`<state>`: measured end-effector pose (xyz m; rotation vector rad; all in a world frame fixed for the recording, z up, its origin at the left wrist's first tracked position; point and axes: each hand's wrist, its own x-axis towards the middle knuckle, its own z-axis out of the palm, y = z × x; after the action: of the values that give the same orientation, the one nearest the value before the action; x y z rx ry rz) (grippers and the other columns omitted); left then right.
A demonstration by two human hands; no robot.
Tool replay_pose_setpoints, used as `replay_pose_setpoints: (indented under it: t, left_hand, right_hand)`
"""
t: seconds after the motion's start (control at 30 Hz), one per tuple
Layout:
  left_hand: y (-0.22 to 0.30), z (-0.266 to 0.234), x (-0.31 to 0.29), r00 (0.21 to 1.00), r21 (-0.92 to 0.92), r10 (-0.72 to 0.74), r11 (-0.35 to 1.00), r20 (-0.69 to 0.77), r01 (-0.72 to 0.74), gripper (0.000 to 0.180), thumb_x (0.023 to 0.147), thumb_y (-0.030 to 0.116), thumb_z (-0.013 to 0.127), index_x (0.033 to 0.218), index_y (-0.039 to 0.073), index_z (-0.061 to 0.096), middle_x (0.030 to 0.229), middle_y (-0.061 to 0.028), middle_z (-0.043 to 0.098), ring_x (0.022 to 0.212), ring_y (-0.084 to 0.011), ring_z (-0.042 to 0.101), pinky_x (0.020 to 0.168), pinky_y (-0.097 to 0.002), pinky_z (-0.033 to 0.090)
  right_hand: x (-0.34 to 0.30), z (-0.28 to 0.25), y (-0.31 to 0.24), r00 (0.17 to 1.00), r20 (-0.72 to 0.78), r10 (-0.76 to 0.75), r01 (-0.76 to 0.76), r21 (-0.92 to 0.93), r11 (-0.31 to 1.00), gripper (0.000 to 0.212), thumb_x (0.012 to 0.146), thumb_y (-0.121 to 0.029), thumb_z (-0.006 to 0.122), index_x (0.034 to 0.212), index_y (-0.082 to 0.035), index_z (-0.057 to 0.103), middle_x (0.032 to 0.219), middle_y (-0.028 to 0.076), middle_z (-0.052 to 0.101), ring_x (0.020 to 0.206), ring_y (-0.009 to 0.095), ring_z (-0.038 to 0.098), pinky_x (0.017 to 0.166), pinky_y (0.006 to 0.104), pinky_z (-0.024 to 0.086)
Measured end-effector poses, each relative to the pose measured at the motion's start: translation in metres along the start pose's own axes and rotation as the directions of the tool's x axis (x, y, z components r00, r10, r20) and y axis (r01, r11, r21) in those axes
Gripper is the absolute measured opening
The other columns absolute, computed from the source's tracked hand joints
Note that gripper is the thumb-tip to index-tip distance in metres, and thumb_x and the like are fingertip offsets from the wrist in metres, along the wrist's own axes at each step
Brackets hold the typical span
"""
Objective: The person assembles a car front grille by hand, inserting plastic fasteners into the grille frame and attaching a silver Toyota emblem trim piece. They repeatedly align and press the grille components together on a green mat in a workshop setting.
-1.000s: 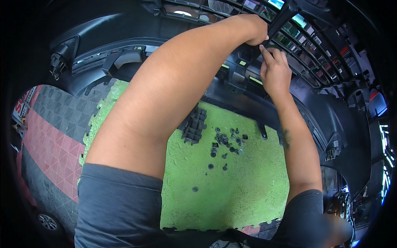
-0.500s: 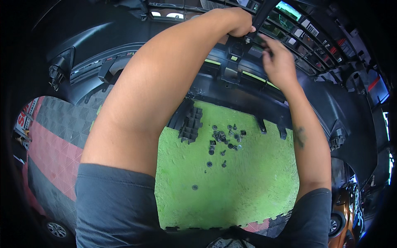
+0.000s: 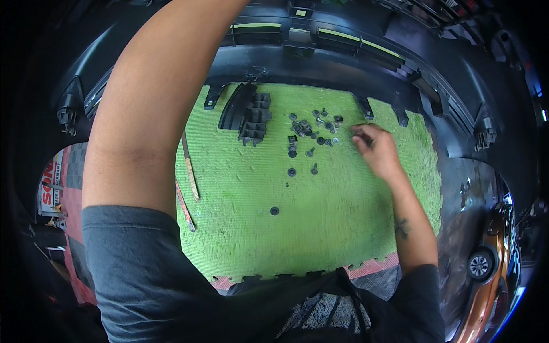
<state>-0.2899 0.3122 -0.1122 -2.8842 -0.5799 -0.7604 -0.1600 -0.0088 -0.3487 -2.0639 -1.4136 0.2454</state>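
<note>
My right hand point(image 3: 377, 148) hovers over the green mat, just right of a scatter of dark fasteners. Its fingers are bent, with a gap between thumb and forefinger, and I see nothing held. The fasteners are black push clips point(image 3: 309, 127), screws and small square clips in a loose cluster. A few lie apart, among them a round clip point(image 3: 274, 211) nearer me. My left arm point(image 3: 148, 97) stretches up past the upper edge, so the left hand is out of sight. A large black car bumper point(image 3: 251, 66) curves around the far side of the mat.
A black ribbed plastic bracket point(image 3: 254, 117) lies on the green mat point(image 3: 343, 228) beside the fasteners. Two thin worn strips point(image 3: 190, 171) rest next to my left arm. Bumper tabs point(image 3: 365, 108) jut over the mat's far edge. An orange car point(image 3: 492, 257) stands at the right.
My right hand has dropped from the bumper's upper part to beside the fasteners. My left hand has gone out of view at the top, and the view has tilted down.
</note>
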Motion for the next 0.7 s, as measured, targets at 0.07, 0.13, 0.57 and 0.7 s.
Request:
replay_pose_setpoints:
  t: [0.07, 0.13, 0.57, 0.7]
  left_hand:
    - [0.011, -0.009, -0.005, 0.999, 0.000, -0.023, 1.000, 0.035, 0.023, 0.062, 0.106, 0.058, 0.035, 0.109, 0.012, 0.077, 0.116, -0.0187, 0.074, 0.117, -0.0386, 0.066, 0.104, -0.0516, 0.048]
    - [0.008, -0.006, -0.009, 0.999, 0.084, -0.026, 0.996, -0.028, 0.028, 0.063, 0.106, 0.059, 0.036, 0.108, 0.010, 0.076, 0.115, -0.0178, 0.074, 0.117, -0.0383, 0.066, 0.103, -0.0511, 0.049]
    - [-0.007, 0.016, 0.004, 0.971, 0.275, -0.099, 0.948, -0.217, 0.158, 0.078, 0.100, 0.071, 0.042, 0.114, 0.000, 0.070, 0.111, -0.0158, 0.072, 0.110, -0.0299, 0.068, 0.094, -0.0424, 0.052]
    - [-0.016, 0.031, -0.006, 0.927, 0.215, -0.088, 0.961, -0.364, 0.176, 0.074, 0.095, 0.071, 0.048, 0.096, 0.003, 0.075, 0.097, -0.0137, 0.073, 0.099, -0.0282, 0.070, 0.089, -0.0409, 0.051]
  right_hand:
    - [-0.006, 0.011, -0.006, 0.999, -0.031, -0.034, 0.032, -0.065, 0.997, 0.018, 0.092, -0.013, 0.072, 0.109, -0.007, 0.075, 0.103, 0.013, 0.073, 0.095, 0.031, 0.071, 0.082, 0.0414, 0.056]
    - [-0.002, 0.017, -0.011, 0.993, -0.061, -0.100, 0.086, -0.211, 0.974, 0.018, 0.091, -0.015, 0.073, 0.107, -0.007, 0.076, 0.104, 0.012, 0.072, 0.100, 0.034, 0.069, 0.085, 0.0445, 0.055]
    - [0.017, 0.039, 0.006, 0.973, -0.120, -0.198, 0.154, -0.304, 0.940, 0.018, 0.086, -0.016, 0.075, 0.104, -0.018, 0.078, 0.098, 0.009, 0.070, 0.100, 0.031, 0.067, 0.081, 0.0458, 0.057]
    - [0.015, 0.045, 0.006, 0.975, -0.183, -0.124, 0.122, -0.027, 0.992, 0.019, 0.084, -0.010, 0.079, 0.100, -0.007, 0.071, 0.094, 0.014, 0.072, 0.084, 0.034, 0.071, 0.074, 0.0405, 0.057]
